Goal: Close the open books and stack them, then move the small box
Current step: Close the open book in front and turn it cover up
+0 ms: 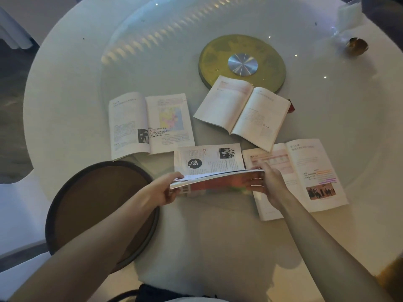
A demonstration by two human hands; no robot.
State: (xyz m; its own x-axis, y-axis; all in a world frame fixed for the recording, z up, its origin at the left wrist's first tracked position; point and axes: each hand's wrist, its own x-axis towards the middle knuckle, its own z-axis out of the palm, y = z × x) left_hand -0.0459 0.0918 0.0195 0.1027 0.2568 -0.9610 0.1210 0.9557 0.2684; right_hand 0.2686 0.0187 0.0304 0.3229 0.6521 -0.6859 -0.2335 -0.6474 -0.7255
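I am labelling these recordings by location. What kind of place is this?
Probably a restaurant or banquet dining room: a large round table with a glass turntable on a gold hub, and a cloth-covered chair.

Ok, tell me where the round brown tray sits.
In the head view the round brown tray lies near the table's front edge, under the left hand, just below the open map-page book.

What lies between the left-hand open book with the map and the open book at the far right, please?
In the head view, the half-closed book, held by both hands, lies between the map book and the right-hand open book.
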